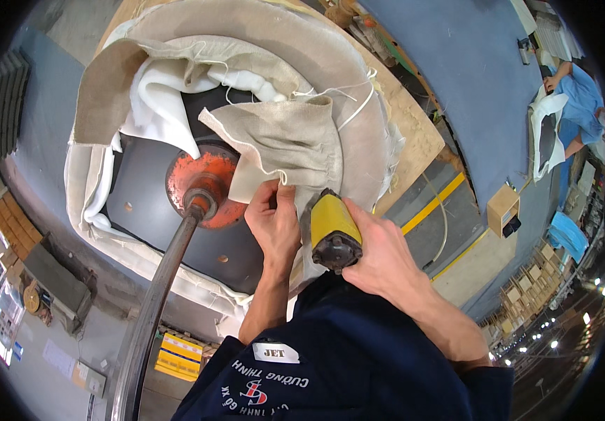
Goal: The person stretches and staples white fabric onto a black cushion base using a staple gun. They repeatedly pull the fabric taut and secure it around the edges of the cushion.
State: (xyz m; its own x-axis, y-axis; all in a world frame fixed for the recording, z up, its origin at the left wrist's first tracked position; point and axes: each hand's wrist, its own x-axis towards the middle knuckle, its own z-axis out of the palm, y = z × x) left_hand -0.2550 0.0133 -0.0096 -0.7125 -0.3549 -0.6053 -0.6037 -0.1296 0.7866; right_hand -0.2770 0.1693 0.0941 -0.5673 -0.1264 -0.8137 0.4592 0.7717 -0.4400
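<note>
My left hand [274, 221] pinches the lower edge of a beige fabric flap [285, 137] between thumb and fingers. The flap belongs to a rounded upholstered seat piece [316, 49] with a beige cover, white padding [165, 105] and a black panel [141, 175] inside. Wrapped round a yellow staple gun with a black end cap [334, 228] is my right hand [386, 252]. The gun stands close beside my left hand, over the seat's near right edge; its nose is hidden. Loose white cords [358, 105] lie across the cover.
A worn red disc [204, 179] on a long metal pole [169, 274] sits against the black panel, left of my hands. Under the seat is a wooden board [407, 119]. Another person in blue [583, 105] handles a white piece at the far right, beside a blue-grey table [456, 70].
</note>
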